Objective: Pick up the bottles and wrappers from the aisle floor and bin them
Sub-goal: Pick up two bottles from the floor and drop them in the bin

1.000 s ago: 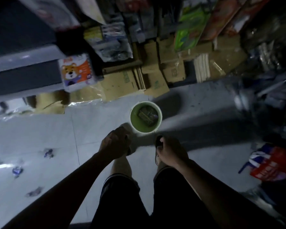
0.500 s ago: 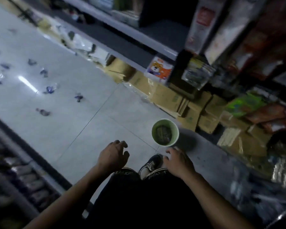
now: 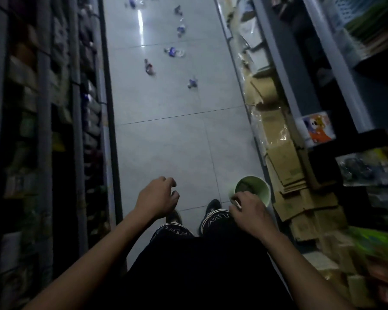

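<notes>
Litter on the aisle floor, far end, well apart from the person: about seven small blurred pieces with blue or purple marks. Nearest ones: piece, piece, piece, piece, piece, and two more cut off at the top edge. Too blurred to tell bottles from wrappers. One green bin stands on the floor at the right side, just beside flattened cardboard; something dark lies inside, can't make out what. Right hand sits at the bin's near rim, fingers curled narrow with a thin pale bit showing at the tips; can't tell whether it holds anything or what that is. Left hand hangs over the floor, fingers loosely curled, nothing in it. Two dark shoes: right shoe, left shoe partly hidden by the left hand. Dark shorts fill the bottom middle. Shelves on both sides: left shelf very dark and motion-blurred, goods unreadable; right shelf has one box with a cartoon animal, other packs cut off at the edge.
</notes>
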A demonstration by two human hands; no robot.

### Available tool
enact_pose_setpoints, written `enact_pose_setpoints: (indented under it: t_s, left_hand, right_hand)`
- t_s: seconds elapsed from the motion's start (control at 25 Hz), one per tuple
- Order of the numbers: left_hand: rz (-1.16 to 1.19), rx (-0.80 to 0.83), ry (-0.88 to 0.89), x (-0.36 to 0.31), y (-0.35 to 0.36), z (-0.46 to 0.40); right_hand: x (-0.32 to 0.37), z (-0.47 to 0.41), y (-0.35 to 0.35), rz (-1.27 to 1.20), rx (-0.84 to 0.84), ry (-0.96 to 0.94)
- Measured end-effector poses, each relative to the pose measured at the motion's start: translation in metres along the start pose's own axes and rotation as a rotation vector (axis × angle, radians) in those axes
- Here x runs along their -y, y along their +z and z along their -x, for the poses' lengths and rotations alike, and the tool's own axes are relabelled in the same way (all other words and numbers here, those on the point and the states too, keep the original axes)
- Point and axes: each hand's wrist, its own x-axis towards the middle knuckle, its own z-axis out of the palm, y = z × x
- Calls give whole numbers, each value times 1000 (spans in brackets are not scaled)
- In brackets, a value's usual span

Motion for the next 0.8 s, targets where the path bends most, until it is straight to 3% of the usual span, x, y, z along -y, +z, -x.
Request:
enact_pose_setpoints:
  t_s: [0.28,0.52,0.8]
  left_hand:
    - [72,-122,-149,-11,-7,-2]
    - [137,-129,-270,-34,-3,-13]
    - [233,-161,-431,-14,-37,-42]
  right_hand:
    - [-5,-38,-35,71,64,-155]
    - [-14,-104,-75,178,92,-245]
    - [51,-215,-121,199,121,-348]
